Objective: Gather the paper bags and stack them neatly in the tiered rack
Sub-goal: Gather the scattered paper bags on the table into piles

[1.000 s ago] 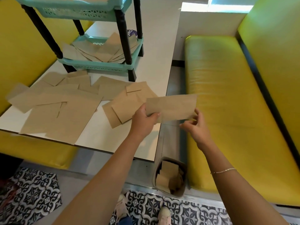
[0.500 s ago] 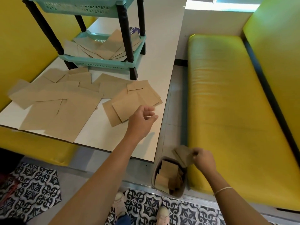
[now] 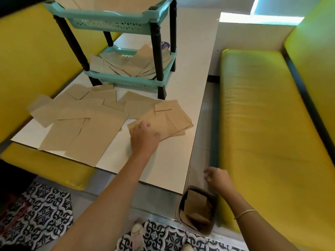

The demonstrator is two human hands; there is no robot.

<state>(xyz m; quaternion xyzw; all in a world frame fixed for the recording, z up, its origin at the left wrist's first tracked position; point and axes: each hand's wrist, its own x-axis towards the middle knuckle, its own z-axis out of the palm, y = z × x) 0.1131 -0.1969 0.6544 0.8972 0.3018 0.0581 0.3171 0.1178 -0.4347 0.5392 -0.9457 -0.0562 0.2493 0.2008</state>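
Several flat brown paper bags (image 3: 85,124) lie spread over the white table (image 3: 163,169). My left hand (image 3: 144,136) rests on the near corner of a small pile of bags (image 3: 174,118) at the table's right side, fingers bent onto the paper. A teal tiered rack (image 3: 126,80) with black posts stands at the far end; its lower shelf holds fanned-out bags (image 3: 130,66). My right hand (image 3: 217,179) hovers empty with loosely curled fingers above a brown bin (image 3: 181,207) on the floor, which holds several bags.
Yellow padded benches run along both sides, the right one (image 3: 268,124) close to my right arm. A narrow gap separates table and right bench. Patterned black-and-white floor tiles (image 3: 41,211) and my shoes show below.
Both hands held one bag over the table edge a second ago. My right hand carried it down to the floor bin and let it go. My left hand moved forward onto the pile.
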